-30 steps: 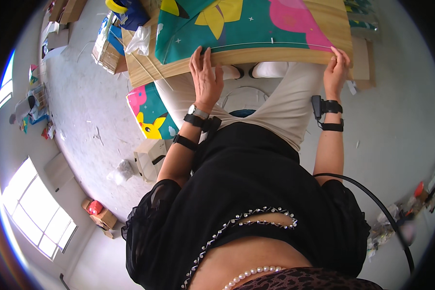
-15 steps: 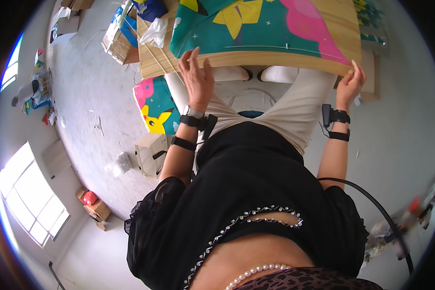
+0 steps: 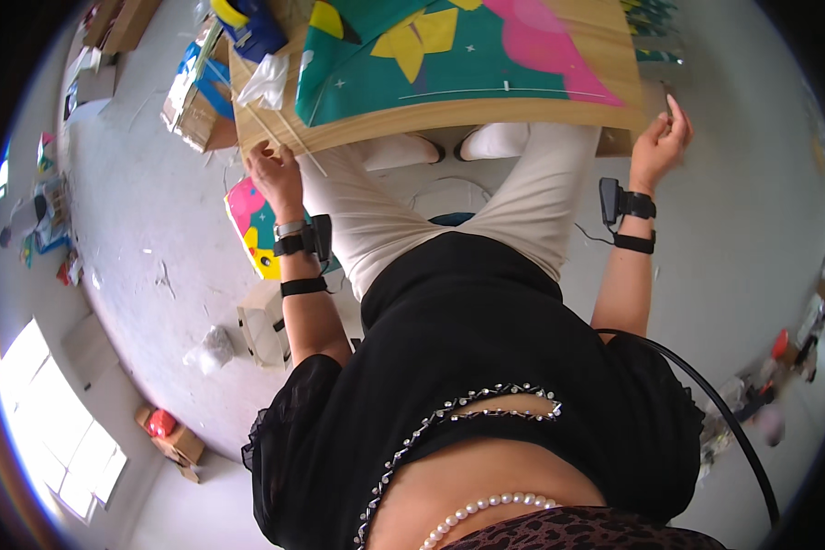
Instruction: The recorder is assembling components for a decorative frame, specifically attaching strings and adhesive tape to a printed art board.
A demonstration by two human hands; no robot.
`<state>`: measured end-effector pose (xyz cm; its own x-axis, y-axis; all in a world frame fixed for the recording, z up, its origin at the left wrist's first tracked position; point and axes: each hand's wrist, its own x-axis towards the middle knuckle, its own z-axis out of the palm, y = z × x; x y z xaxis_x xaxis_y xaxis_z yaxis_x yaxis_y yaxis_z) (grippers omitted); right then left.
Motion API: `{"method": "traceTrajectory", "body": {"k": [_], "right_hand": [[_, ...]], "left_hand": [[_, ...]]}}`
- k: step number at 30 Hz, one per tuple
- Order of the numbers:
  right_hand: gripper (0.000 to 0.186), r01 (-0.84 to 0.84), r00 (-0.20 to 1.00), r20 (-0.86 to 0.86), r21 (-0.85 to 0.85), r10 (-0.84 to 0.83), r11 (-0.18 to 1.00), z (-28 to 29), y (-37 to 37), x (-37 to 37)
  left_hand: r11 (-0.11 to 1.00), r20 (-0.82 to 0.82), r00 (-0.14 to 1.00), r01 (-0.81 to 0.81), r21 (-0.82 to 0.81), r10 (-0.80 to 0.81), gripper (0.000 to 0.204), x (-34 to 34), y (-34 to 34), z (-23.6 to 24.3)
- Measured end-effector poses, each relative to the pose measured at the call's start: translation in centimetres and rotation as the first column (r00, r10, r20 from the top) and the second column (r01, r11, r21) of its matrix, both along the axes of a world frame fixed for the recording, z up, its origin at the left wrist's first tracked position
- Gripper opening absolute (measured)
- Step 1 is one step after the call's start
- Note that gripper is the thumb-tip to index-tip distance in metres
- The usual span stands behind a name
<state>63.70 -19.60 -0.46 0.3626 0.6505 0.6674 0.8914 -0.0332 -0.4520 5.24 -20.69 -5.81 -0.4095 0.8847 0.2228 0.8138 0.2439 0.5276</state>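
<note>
Wooden table (image 3: 605, 46), top centre; green-and-pink printed sheet (image 3: 467, 66) lies on it. Right hand (image 3: 660, 151), upper right: fingers loosely apart, off the table. Left hand (image 3: 277, 179), upper left, near thin sticks (image 3: 302, 147); cannot tell whether gripping.

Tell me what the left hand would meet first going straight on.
The left hand would probably meet the near-left corner of the light-brown wooden tabletop first, or the thin pale sticks lying across it; depth is unclear.
</note>
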Motion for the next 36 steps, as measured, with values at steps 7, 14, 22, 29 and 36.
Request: {"method": "traceTrajectory", "body": {"k": [7,14,22,29,36], "right_hand": [[0.033,0.052,0.991,-0.12,-0.071,-0.061,0.996,1.4,-0.9,-0.5],[0.033,-0.013,0.99,-0.144,-0.128,-0.006,0.992,0.2,-1.1,-0.7],[0.029,-0.157,0.983,-0.106,-0.088,0.147,0.984,-1.1,0.1,-1.7],[0.028,-0.24,0.963,-0.171,-0.187,0.21,0.953,0.5,1.0,-4.9],[0.028,-0.343,0.935,-0.16,-0.197,0.315,0.918,2.1,2.2,-8.4]], "left_hand": [[0.993,-0.07,0.998,-0.007,-0.115,-0.001,0.038,-2.5,2.4,-1.3],[0.989,-0.057,0.998,-0.032,-0.144,0.024,0.031,-3.0,3.4,-1.6],[0.945,-0.187,0.982,-0.077,-0.317,0.017,0.031,-5.2,3.9,-2.2],[0.928,-0.153,0.971,-0.223,-0.299,0.184,0.024,-2.6,4.0,0.7],[0.924,-0.137,0.975,-0.211,-0.319,0.175,0.02,-3.5,4.1,1.3]]}}
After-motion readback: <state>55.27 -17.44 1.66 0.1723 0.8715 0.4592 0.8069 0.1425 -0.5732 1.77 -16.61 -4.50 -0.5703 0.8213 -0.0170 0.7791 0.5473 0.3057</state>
